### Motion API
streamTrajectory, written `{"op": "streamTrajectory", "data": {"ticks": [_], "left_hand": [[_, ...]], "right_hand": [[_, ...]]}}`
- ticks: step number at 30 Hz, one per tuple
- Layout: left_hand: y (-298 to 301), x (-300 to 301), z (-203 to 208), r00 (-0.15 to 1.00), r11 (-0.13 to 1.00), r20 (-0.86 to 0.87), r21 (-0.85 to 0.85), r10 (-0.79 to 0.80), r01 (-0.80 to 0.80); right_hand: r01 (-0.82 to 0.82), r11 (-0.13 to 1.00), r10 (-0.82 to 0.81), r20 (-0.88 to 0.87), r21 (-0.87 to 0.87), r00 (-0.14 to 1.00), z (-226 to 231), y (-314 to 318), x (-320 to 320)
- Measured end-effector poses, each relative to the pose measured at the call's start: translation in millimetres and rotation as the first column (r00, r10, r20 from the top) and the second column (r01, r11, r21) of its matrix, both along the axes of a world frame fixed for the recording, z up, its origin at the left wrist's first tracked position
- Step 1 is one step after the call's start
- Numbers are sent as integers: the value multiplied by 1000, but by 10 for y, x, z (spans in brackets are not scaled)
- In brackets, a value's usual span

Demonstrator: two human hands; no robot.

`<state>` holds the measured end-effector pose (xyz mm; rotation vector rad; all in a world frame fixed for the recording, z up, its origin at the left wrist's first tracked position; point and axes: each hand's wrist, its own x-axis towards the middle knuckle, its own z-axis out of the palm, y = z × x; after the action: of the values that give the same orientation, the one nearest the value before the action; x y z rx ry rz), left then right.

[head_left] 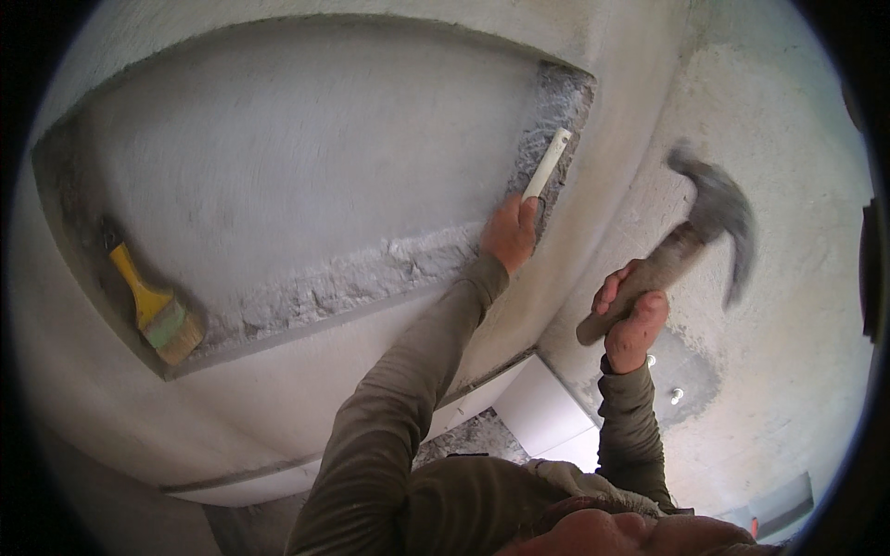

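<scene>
My left hand (508, 233) is closed around a flat, cream-coloured handle (547, 170) with a hole near its end. The rest of that tool is hidden by the hand, so its kind does not show. It is held against the rough right side of a shallow recess (343, 148) in a grey plastered wall. My right hand (634, 320) grips the wooden handle of a claw hammer (718, 208), raised to the right of the recess. The hammer's head is smeared by motion and stands apart from the pale tool.
A yellow-handled paintbrush (148, 296) rests in the recess's lower left corner. Rough, chipped plaster (362, 278) runs along its lower edge. White panels (547, 408) stand below, and small white fittings (677, 396) stick out of the right wall.
</scene>
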<state>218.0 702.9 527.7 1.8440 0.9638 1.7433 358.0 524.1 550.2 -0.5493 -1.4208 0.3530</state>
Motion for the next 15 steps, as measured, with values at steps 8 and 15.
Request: {"op": "streamTrajectory", "data": {"ticks": [8, 15], "left_hand": [[11, 9, -29, 999, 999, -32, 30, 36, -36], [19, 24, -7, 998, 999, -69, -35, 10, -12]], "right_hand": [[462, 823, -566, 423, 329, 707, -161, 1008, 200], [-243, 969, 246, -291, 46, 925, 150, 431, -96]]}}
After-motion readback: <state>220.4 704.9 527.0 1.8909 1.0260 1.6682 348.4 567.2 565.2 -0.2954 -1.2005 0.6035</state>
